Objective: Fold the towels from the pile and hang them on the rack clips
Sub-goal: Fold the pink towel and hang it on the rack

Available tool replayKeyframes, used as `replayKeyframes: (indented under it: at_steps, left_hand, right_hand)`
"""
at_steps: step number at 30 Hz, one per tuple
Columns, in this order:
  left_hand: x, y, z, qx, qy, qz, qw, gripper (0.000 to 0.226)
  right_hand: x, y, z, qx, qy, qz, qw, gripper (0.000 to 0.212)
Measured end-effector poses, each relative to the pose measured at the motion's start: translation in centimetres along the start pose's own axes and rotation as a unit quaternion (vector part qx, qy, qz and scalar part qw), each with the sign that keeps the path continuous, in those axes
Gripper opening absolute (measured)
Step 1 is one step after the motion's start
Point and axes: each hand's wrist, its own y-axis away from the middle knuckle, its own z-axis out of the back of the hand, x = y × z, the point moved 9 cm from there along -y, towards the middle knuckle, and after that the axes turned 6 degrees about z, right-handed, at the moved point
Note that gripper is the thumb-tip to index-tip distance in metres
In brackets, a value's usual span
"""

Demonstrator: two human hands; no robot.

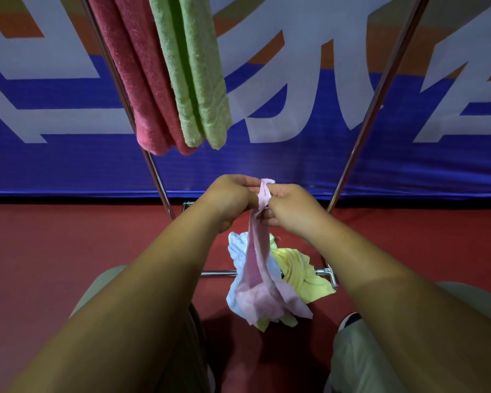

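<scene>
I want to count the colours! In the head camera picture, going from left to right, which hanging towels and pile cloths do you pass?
Red towel → green towel → blue cloth → pink cloth, held by both hands → yellow cloth.

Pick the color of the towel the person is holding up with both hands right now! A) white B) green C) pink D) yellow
C: both the left hand and right hand pinch the top of the pink towel, which dangles over the pile.
</scene>
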Motion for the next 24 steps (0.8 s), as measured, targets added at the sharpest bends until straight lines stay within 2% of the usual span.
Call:
replayKeyframes:
  at_steps: [2,4,7,12,13,16,18,20,22,24]
  left_hand:
    - [-0.1,-0.2,-0.2,0.019,0.007,-0.017,1.000,0.050]
    - [-0.2,-0.3,-0.4,0.029,-0.008,-0.034,0.999,0.063]
    - [-0.5,-0.1,-0.6,0.037,-0.046,-0.060,0.996,0.082]
    - [-1.7,0.4,-0.2,0.006,-0.111,-0.118,0.987,0.068]
    - [-1.9,0.4,-0.2,-0.003,-0.123,-0.128,0.984,0.061]
    - [-2.4,0.7,0.2,-0.037,-0.149,-0.147,0.977,0.039]
    - [-2.8,0.8,0.6,-0.056,-0.146,-0.149,0.976,0.031]
    - [-3.1,0.9,0.9,-0.063,-0.138,-0.147,0.978,0.032]
    - [-3.2,1.0,1.0,-0.062,-0.137,-0.138,0.979,0.038]
    - [-3.3,1.0,1.1,-0.055,-0.135,-0.132,0.980,0.041]
  right_hand:
    - [-0.2,0.2,-0.2,0.008,0.004,-0.007,1.000,0.032]
    - [0.4,0.2,-0.5,0.012,-0.018,-0.012,1.000,0.033]
    - [0.5,0.8,-0.5,0.014,-0.103,-0.051,0.993,0.040]
    - [0.2,1.1,-0.3,0.019,-0.207,-0.039,0.977,0.078]
    - [0.3,1.2,-0.3,0.025,-0.218,-0.041,0.975,0.076]
    - [0.5,1.2,0.1,0.014,-0.231,-0.048,0.972,0.044]
    - [0.7,1.1,0.4,0.008,-0.241,-0.051,0.969,0.033]
    - [0.3,0.8,1.4,-0.021,-0.178,-0.036,0.983,0.021]
    - [0.1,0.3,3.3,-0.082,-0.006,0.006,0.997,0.023]
    - [0.8,0.4,4.1,-0.114,0.113,0.049,0.986,0.028]
